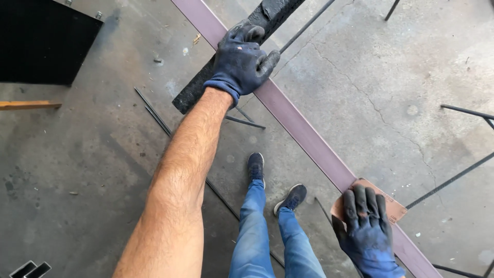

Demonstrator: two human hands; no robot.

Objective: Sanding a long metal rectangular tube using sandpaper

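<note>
Head view looks straight down at a stained, cracked concrete floor [370, 87]. A long purplish metal bar [303, 131] crosses the frame from 12 o'clock down to 5 o'clock, raised above the floor. At 10 o'clock sits a black panel [43, 41], with a strip of wood [28, 105] just below it. A rough black beam [200, 90] runs under the bar near 12 o'clock. Thin steel rods [154, 114] lie on the floor left of centre, and more rods [453, 177] show at 3 o'clock. At 6 o'clock are the person's legs in blue jeans [267, 231] and dark shoes [256, 167].

The left hand [241, 61], in a dark blue glove on a bare outstretched forearm, rests on the bar at 12 o'clock, fingers curled over its far edge and the thumb spread wide along it. The right hand [366, 226], gloved the same, lies at 5 o'clock with fingers flat and close together, pressing a brown sheet of sandpaper [393, 206] onto the bar's top face.
</note>
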